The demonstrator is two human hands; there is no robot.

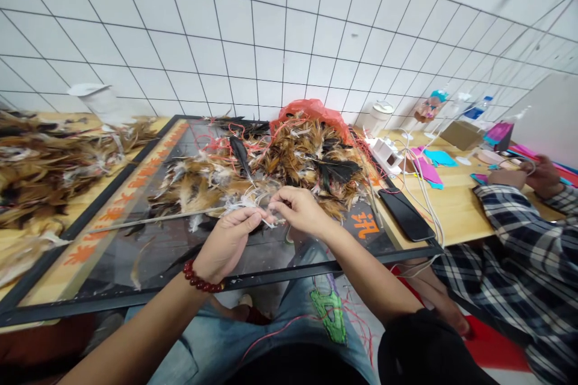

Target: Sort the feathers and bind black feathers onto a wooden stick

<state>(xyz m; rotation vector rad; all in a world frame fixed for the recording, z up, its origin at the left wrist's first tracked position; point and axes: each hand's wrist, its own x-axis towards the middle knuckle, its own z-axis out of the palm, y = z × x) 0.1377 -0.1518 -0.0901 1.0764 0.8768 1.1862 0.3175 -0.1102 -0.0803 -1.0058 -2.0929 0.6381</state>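
My left hand, with a dark red bead bracelet at its wrist, pinches pale feathers; thin whitish ends stick out past its fingertips. Close beside it, my right hand is closed in a pinch, and what lies between its fingers is hidden. A thin stick runs from the left towards my left hand; whether it is held cannot be told. Just behind the hands stands a dark feather. Brown feathers lie on the glass panel, with a bigger heap before a red plastic bag.
Another feather pile covers the left table. A black phone, white cables and a power strip lie at right, near a lidded white cup. A person in a checked sleeve works at far right. The tiled wall bounds the back.
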